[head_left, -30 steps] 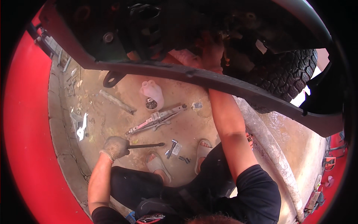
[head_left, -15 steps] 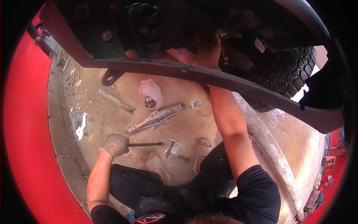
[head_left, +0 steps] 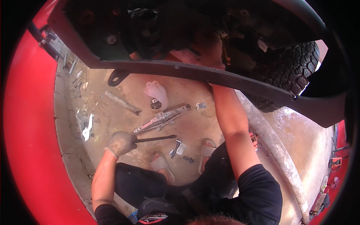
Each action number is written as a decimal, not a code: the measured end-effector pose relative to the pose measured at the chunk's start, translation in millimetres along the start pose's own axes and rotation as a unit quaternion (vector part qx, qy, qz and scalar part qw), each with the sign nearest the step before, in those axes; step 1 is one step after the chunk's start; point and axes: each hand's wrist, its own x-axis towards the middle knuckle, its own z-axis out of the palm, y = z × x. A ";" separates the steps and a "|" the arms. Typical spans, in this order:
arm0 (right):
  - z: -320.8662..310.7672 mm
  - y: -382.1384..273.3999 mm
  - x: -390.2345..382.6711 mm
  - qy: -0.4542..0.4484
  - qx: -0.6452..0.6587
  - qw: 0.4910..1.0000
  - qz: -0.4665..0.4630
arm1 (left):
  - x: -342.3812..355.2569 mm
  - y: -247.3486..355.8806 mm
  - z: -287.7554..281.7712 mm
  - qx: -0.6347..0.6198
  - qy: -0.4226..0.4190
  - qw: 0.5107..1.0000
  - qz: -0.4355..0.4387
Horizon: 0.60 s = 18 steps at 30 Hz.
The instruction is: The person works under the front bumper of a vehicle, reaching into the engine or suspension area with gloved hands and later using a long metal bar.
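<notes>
My left hand [head_left: 122, 144], in a pale knit work glove, is closed around a dark metal bar [head_left: 156, 138] with a slightly wider far end. The bar points right, low over the floor in front of my left foot. My right arm reaches up behind the lower edge of a dark vehicle bumper [head_left: 195, 72]. Deep shadow inside hides most of my right hand [head_left: 210, 56], and its fingers cannot be made out. A pinkish surface [head_left: 185, 56] shows beside it.
Below the bumper lie a scissor jack [head_left: 163, 119], a cut pink plastic jug [head_left: 156, 95] holding small dark parts, and a pale tube [head_left: 122, 102]. A ratchet-like tool [head_left: 175, 149] and short dark pieces [head_left: 188, 159] lie between my feet. A tire [head_left: 294, 71] stands at right.
The whole scene has shifted slightly right in the picture. My left hand and the bar have risen a little, and the bar tilts up slightly. My right arm stays behind the bumper.
</notes>
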 end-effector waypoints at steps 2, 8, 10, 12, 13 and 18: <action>-8.0 -12.3 8.2 -0.083 -0.166 0.977 -0.109 | -3.8 -0.8 -2.1 -0.061 0.058 0.996 -0.009; -33.9 -2.1 -4.8 -0.136 0.284 0.862 0.398 | -11.6 12.3 -10.3 -0.302 0.244 0.922 -0.007; -20.8 21.1 -27.8 -0.017 0.591 0.579 0.561 | -7.6 25.0 -18.5 -0.354 0.251 0.901 -0.008; -18.1 9.2 -38.6 -0.040 0.610 0.566 0.552 | -7.0 28.7 -22.5 -0.454 0.264 0.851 -0.013; -16.1 -8.9 -36.5 -0.063 0.633 0.552 0.540 | -10.4 31.3 -25.9 -0.473 0.277 0.836 -0.023; 9.5 -31.0 -46.8 -0.015 0.679 0.526 0.512 | -3.8 48.9 -38.4 -0.471 0.283 0.835 -0.032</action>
